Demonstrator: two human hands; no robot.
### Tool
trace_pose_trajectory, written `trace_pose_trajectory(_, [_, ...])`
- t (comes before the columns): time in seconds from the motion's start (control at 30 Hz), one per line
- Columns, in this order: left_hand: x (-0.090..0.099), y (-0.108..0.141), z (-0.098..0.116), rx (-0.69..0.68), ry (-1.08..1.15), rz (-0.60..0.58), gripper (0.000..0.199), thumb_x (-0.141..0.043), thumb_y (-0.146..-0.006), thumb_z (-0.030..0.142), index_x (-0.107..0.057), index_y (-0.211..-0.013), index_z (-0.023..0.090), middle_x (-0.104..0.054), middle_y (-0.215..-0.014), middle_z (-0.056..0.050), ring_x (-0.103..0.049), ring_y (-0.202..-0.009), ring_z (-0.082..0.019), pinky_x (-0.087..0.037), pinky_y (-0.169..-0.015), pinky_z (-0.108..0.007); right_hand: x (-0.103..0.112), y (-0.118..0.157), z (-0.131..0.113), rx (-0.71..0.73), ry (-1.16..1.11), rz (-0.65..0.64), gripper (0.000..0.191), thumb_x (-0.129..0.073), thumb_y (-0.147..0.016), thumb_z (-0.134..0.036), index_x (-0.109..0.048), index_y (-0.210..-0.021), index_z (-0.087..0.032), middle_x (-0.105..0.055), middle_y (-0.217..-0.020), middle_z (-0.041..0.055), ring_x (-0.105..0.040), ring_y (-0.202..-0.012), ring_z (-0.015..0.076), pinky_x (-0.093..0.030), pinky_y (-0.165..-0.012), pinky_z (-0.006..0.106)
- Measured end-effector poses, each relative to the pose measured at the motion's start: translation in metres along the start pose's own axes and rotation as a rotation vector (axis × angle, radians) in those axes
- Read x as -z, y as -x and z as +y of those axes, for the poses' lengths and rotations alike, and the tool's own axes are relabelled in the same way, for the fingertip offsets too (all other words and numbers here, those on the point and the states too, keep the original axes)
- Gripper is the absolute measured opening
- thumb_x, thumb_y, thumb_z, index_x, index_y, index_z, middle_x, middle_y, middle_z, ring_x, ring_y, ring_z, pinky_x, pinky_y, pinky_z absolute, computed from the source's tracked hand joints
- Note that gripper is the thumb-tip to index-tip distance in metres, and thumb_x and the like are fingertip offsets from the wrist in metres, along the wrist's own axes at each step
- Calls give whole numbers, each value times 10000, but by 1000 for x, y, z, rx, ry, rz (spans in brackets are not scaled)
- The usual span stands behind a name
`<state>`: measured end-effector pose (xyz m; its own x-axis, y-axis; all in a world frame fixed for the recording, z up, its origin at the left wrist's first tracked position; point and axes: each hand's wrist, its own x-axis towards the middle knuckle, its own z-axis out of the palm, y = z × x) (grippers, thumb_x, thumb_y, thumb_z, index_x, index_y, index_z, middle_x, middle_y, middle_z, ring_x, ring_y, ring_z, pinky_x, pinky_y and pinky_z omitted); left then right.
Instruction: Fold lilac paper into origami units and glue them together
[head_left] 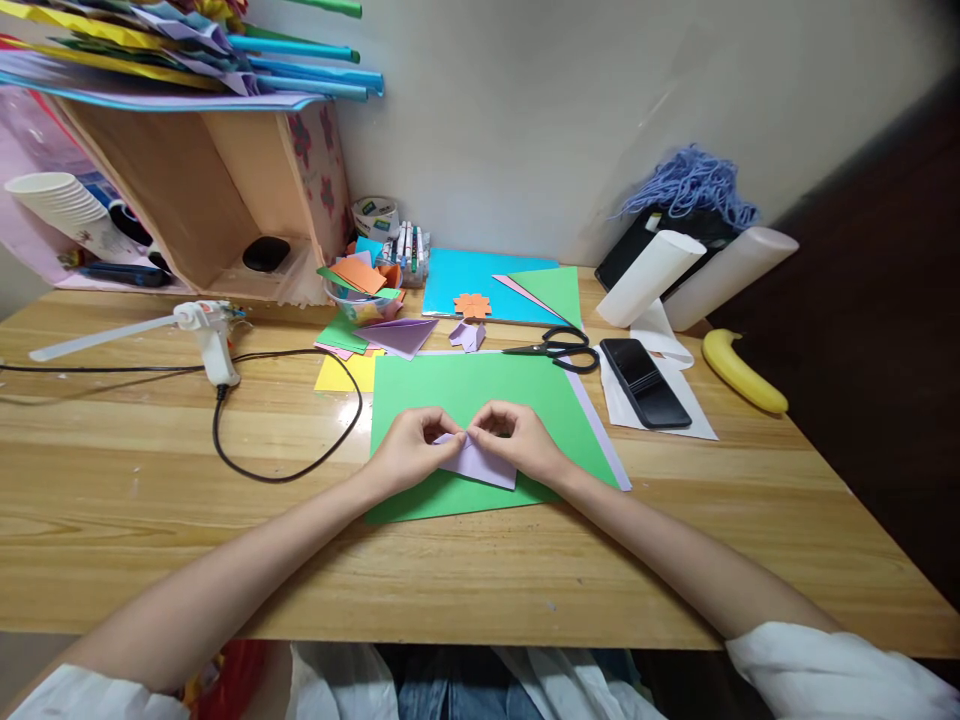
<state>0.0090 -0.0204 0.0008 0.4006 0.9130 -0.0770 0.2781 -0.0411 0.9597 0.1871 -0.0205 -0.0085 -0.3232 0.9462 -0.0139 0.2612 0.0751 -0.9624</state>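
Lilac paper [484, 466] sits over the green sheet [480, 385] on the tabletop [420, 580]. My left hand [411, 447] and right hand [523, 442] pinch its far edge, each grip closed. It looks light and easily creased, best held by its edges.

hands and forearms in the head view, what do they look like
Both the left hand and right hand are bare, without gloves, and no rings or bracelets show. The forearms are uncovered up to loose white fabric sleeves.
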Motion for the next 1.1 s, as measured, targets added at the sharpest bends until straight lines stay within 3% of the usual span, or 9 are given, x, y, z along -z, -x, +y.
trace_pose_trajectory(0.2, [-3, -2, -2, -76, 68, 64, 195, -580, -752, 322, -568, -838, 148, -606, -801, -22, -558, -720, -134, -421, -612, -218, 0, -1, 0, -27, -79, 84, 215, -622, -710, -360, -567, -701, -152, -578, -665, 13, -516, -588, 111, -418, -530, 227])
trace_pose_trajectory(0.43, [-1, -5, 0, -7, 270, 250, 320, -686, -662, 303, -508, -884, 156, -590, -769, -1, -578, -693, -124, -462, -617, -223, 3, -4, 1, -59, -106, 22, 244, -637, -692, -377, -555, -689, -147, -549, -618, -3, -492, -525, 92, -412, -506, 224])
trace_pose_trajectory(0.63, [-1, -7, 1, 107, 422, 159, 461, -750, -583, 279, -484, -936, 148, -660, -818, -34, -632, -758, -155, -505, -709, -280, 1, -3, 0, -56, -141, 102, 297, -647, -672, -429, -538, -659, -153, -532, -589, -10, -474, -503, 89, -400, -478, 221])
trace_pose_trajectory(0.83, [2, -5, 4, 131, 410, 143, 496, -739, -602, 309, -449, -977, 164, -667, -784, -30, -639, -687, -169, -514, -584, -269, 9, -6, -7, -104, -202, -69, 280, -639, -701, -419, -590, -716, -144, -555, -606, -12, -494, -530, 86, -417, -538, 226])
trace_pose_trajectory(1.1, [5, -4, 8, 126, 318, 83, 478, -734, -610, 290, -458, -981, 169, -648, -733, -9, -628, -664, -157, -499, -554, -247, 22, -10, -9, -242, -246, -239, 246, -676, -687, -365, -649, -710, -122, -576, -575, -3, -512, -533, 81, -407, -544, 218])
